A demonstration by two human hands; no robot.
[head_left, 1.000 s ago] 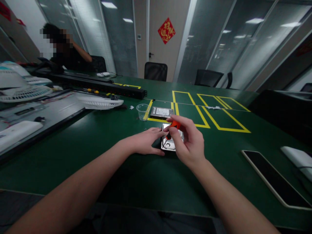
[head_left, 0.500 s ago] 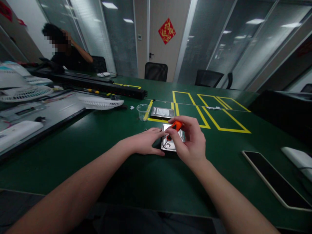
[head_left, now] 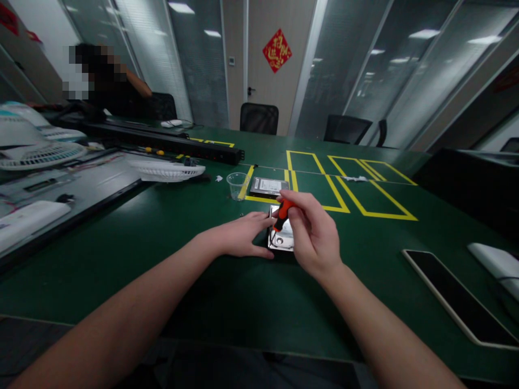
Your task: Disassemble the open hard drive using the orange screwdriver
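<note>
A silver hard drive (head_left: 281, 242) lies on the green table in front of me. My left hand (head_left: 245, 235) is spread at its left side, thumb and fingers apart and touching its edge. Closed around an orange and black screwdriver (head_left: 284, 212), my right hand (head_left: 318, 232) is over the drive's right part and hides some of it. The screwdriver slants down to the left, its tip near the drive's lower left corner. Just behind, a second hard drive (head_left: 269, 187) with a white label sits inside a yellow tape outline.
Left of the second drive stands a clear plastic cup (head_left: 238, 186). A phone (head_left: 460, 294) and a white device (head_left: 497, 265) lie at the right. White fan parts (head_left: 168, 170) and a black bar (head_left: 211, 151) occupy the left; a person (head_left: 109, 81) sits beyond.
The screwdriver's handle has tilted more upright and shifted slightly left, with the fingers of my right hand changing position around it. My left hand has stayed in place.
</note>
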